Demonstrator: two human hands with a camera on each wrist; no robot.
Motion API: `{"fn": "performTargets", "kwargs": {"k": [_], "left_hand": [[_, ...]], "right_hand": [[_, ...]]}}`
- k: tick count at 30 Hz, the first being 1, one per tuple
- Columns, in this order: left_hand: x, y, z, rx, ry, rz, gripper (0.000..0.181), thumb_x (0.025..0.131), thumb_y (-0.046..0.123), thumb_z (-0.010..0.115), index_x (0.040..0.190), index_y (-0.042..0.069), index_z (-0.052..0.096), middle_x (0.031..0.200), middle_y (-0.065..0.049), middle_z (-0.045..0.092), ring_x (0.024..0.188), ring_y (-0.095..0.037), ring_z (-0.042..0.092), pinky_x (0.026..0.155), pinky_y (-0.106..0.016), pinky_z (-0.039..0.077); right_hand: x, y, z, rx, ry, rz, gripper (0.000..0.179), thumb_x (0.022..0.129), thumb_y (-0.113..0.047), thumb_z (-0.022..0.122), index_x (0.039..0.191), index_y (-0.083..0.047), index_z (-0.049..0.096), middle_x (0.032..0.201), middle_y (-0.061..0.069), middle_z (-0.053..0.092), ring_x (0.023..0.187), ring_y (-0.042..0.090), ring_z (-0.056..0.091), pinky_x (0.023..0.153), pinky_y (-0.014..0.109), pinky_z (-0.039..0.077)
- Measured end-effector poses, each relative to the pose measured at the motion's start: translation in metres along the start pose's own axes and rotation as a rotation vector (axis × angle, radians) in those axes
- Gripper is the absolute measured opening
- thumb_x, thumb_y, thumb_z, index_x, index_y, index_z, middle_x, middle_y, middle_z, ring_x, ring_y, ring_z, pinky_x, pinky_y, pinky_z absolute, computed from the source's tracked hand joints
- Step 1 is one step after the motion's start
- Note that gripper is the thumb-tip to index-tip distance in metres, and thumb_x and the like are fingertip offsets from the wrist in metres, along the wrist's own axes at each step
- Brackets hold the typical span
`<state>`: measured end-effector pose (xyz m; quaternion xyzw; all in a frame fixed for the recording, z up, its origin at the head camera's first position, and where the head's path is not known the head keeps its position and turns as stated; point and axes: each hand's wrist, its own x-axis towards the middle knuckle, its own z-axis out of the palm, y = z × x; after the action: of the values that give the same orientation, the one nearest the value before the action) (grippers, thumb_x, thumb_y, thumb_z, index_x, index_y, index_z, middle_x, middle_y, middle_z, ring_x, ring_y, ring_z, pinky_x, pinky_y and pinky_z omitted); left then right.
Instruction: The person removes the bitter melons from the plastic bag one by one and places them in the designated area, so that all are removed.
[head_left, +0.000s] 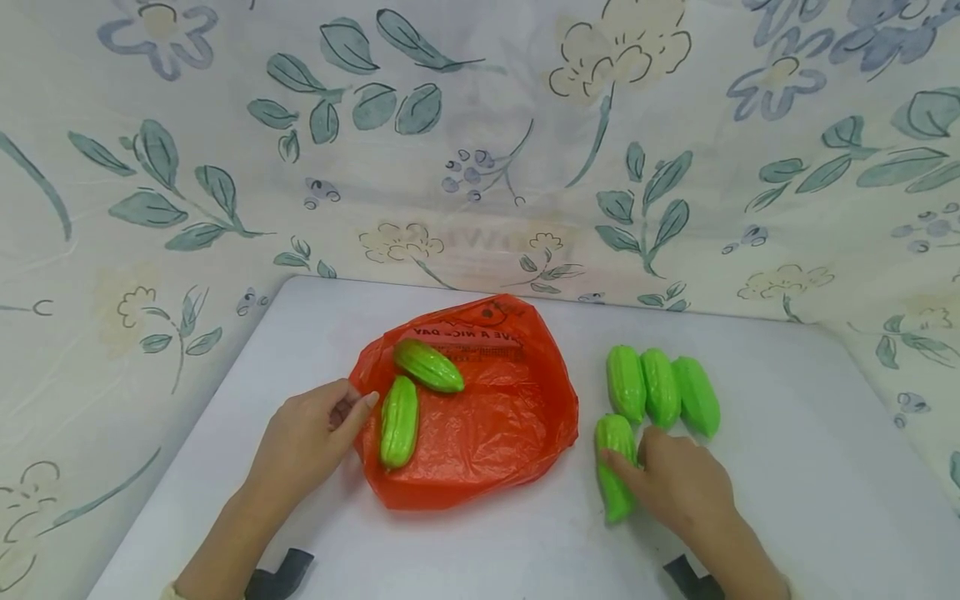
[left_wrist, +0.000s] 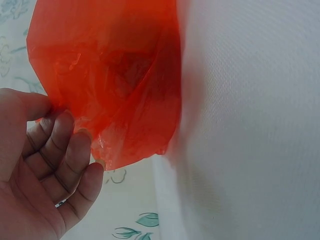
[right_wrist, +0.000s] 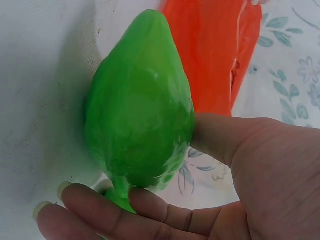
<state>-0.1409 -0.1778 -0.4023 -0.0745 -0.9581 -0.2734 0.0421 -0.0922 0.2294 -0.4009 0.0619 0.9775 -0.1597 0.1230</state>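
A red plastic bag (head_left: 487, 442) lies with its mouth spread wide on the table, and printed letters show inside its far wall. Two glossy green ridged fruits (head_left: 399, 422) are inside it, toward the left. My left hand (head_left: 318, 429) pinches the bag's left rim between thumb and fingers, as the left wrist view shows closely. To the bag's right, my right hand (head_left: 686, 479) holds a green ridged fruit (right_wrist: 142, 100), thumb along one side and fingers at the other. This fruit lies tapered end toward me, close over or on the table.
Beyond the right hand, three more green fruits (head_left: 660, 387) lie side by side in a row. The white table (head_left: 787, 417) ends at a hanging flowered cloth (head_left: 487, 225) at the back and sides. Black straps (head_left: 281, 575) show near both wrists.
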Motion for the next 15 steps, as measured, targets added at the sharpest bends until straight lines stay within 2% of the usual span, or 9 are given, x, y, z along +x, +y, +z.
{"fn": "performTargets", "kwargs": {"k": [15], "left_hand": [[-0.0006, -0.0004, 0.0005, -0.008, 0.01, 0.018, 0.017, 0.1, 0.028, 0.072, 0.096, 0.012, 0.068, 0.072, 0.005, 0.059, 0.066, -0.015, 0.054, 0.058, -0.025, 0.052]], "right_hand": [[0.0011, -0.0056, -0.0029, -0.06, -0.013, -0.019, 0.046, 0.098, -0.049, 0.066, 0.07, -0.014, 0.052, 0.056, 0.002, 0.05, 0.051, 0.019, 0.049, 0.046, 0.03, 0.034]]}}
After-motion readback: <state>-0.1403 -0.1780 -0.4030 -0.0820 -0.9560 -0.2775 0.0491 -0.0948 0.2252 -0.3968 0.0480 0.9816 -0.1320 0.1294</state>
